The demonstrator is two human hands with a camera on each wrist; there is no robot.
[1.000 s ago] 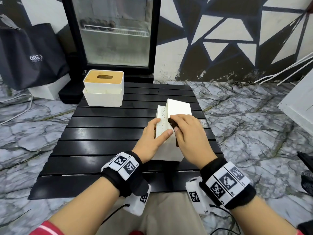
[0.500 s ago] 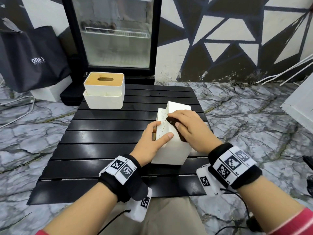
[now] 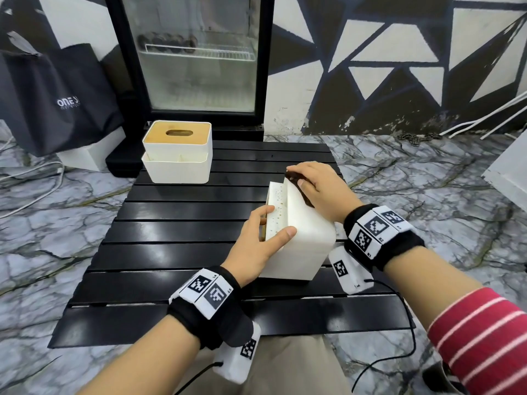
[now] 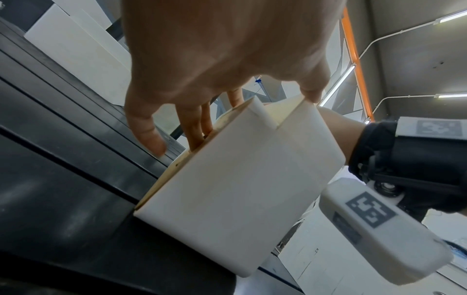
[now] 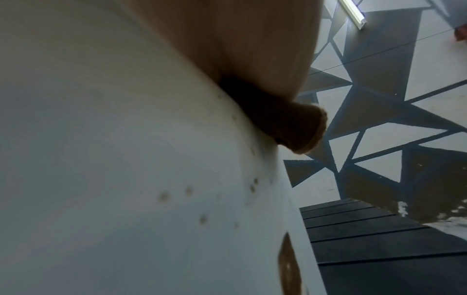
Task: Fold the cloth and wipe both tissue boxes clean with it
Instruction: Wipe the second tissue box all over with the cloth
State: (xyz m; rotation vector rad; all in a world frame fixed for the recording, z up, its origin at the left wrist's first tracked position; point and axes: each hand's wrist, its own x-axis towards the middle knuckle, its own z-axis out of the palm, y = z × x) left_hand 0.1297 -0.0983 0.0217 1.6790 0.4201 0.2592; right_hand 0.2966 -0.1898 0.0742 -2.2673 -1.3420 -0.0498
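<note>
We have the near box (image 3: 302, 235) lying on its side on the table (image 3: 176, 252), so that its long white face looks up and the cloth can reach it. Our left hand (image 3: 258, 246) grasps the near end, thumb on the spotted face and fingers behind on the wooden lid, to stop the box from sliding. Our right hand (image 3: 316, 186) presses the folded brown cloth (image 3: 295, 178) on the far end of the upper face; its fingers lie over the cloth, lightly bent. The second box (image 3: 178, 155) stands upright at the far left corner, well apart, probably waiting for its turn.
</note>
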